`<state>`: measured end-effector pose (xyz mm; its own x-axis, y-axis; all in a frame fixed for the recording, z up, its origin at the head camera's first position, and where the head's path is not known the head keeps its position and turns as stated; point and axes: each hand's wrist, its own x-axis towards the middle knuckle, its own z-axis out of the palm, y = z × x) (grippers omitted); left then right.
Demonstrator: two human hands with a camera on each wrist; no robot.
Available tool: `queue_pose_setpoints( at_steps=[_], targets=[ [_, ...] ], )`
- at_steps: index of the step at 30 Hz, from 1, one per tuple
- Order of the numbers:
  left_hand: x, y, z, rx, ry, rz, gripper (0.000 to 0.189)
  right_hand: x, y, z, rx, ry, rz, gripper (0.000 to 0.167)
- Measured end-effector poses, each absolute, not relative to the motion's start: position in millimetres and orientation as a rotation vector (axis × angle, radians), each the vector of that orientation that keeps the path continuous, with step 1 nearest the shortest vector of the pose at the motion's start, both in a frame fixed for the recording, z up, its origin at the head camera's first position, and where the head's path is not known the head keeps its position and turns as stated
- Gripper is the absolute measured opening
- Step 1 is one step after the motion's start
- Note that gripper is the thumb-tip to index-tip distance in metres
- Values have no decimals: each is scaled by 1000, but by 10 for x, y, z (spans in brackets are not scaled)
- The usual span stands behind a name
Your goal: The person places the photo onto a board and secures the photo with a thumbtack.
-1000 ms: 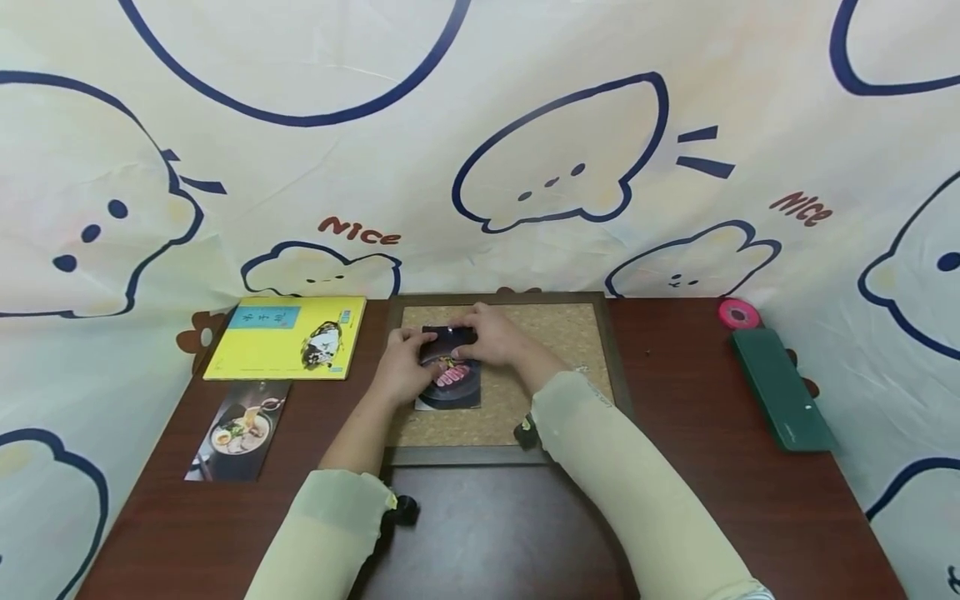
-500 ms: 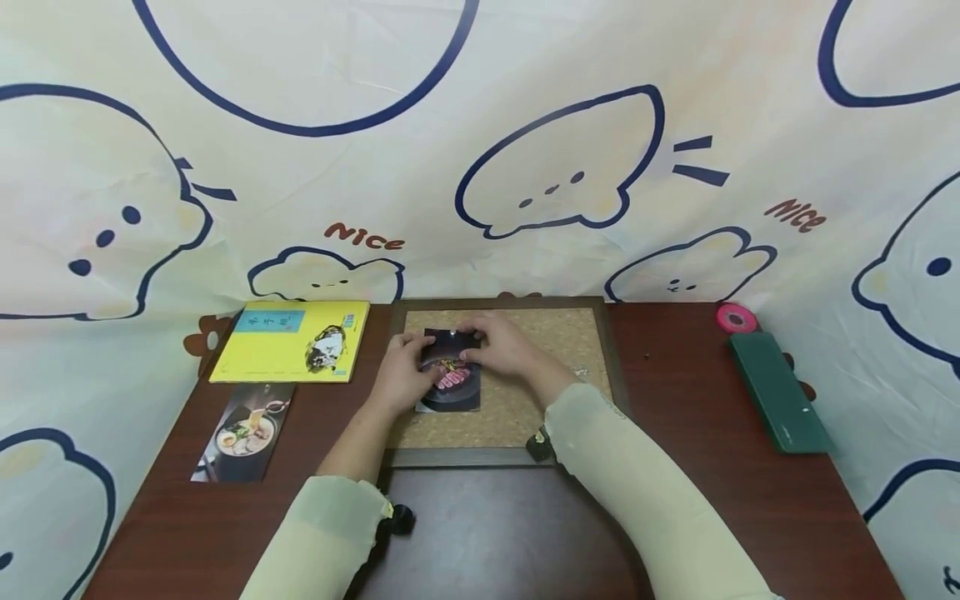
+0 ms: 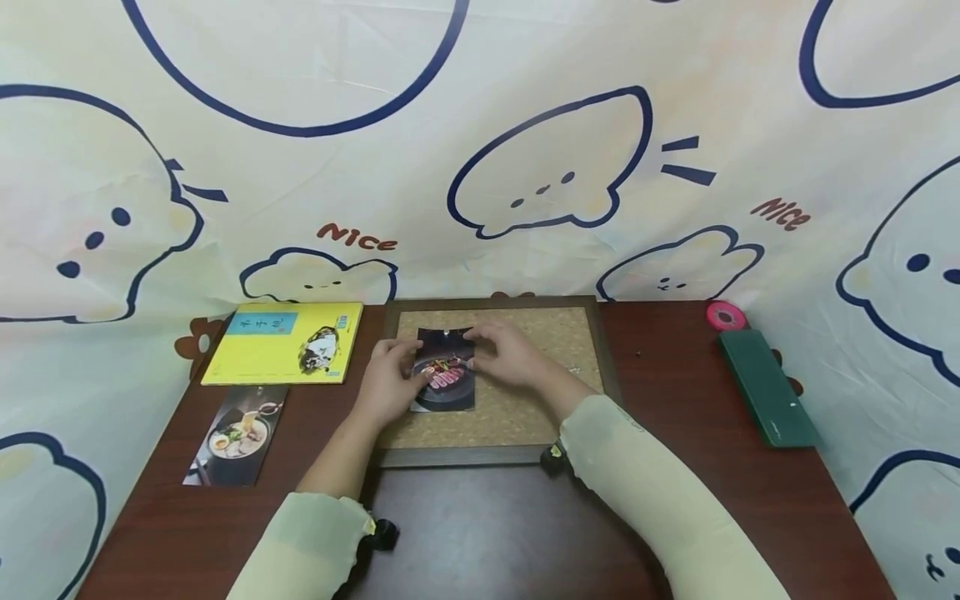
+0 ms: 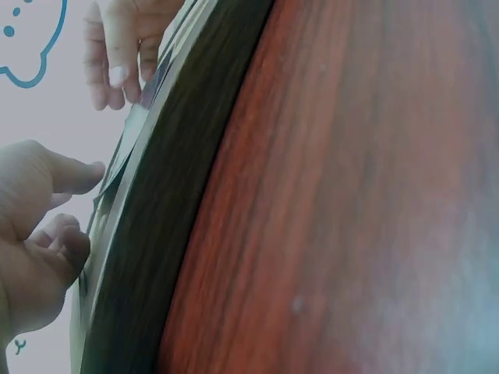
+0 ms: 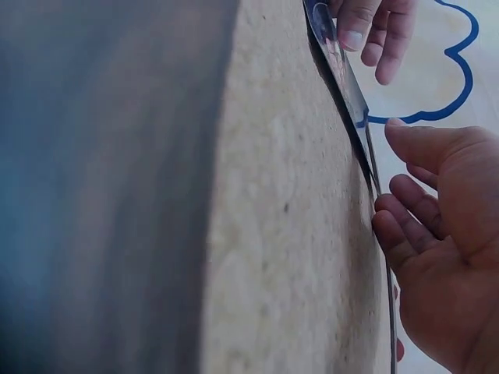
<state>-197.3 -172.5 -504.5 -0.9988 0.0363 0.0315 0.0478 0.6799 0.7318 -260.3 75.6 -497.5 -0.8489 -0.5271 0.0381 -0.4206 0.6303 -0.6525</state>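
A dark food photo card (image 3: 444, 392) lies on the framed cork board (image 3: 525, 425), left of its middle. A small bright spot, like a pin head, shows near the card's top edge. My left hand (image 3: 386, 383) is at the card's left edge, thumb tip over it and fingers loosely bent. At the upper right edge is my right hand (image 3: 510, 354), its thumb and fingers spread apart. In the right wrist view the card (image 5: 339, 66) stands slightly off the cork at its lower corner, close to the right thumb (image 5: 429, 144).
Left of the board lie a yellow book (image 3: 262, 354) and, below it, a second photo card of a noodle bowl (image 3: 238, 437). A pink roll (image 3: 726, 316) and a long green box (image 3: 767, 387) are at the right. Small clear pieces (image 3: 575, 369) lie on the cork.
Both hands have drawn slightly outward from the card, uncovering more of its picture. The right hand has shifted right. The card stays in place on the cork.
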Motion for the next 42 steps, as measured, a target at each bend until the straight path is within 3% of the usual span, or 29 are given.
queue_pose_setpoints(
  at_steps=[20, 42],
  targets=[
    [-1774, -1940, -4954, -223, -2811, -1128, 42, -2288, 1296, -4917, -790, 2691, -1044, 60],
    [-1531, -2058, -4804, -283, -2853, -1035, 45, -1938, 2036, -4853, -770, 2827, -1054, 54]
  ],
)
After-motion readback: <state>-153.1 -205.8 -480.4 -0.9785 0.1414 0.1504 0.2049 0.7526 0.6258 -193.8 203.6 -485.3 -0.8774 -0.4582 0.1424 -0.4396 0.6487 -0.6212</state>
